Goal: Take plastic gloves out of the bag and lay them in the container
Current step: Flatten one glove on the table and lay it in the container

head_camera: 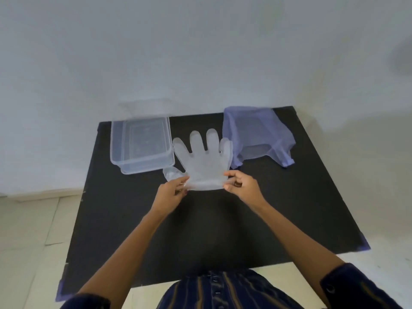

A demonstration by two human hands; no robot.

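Glove (204,161) pinched by left hand (170,192), right hand (242,186); container (142,146) left, bag (256,134) right.

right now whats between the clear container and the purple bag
In the head view, the plastic glove, held spread at its cuff by the left hand and right hand, sits between the container and the bag.

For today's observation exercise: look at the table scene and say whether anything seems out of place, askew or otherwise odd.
Nothing looks spilled or damaged. The glove is held spread at its cuff by the left hand and right hand, between the clear container and the purple bag. The bag is crumpled, sagging forward.
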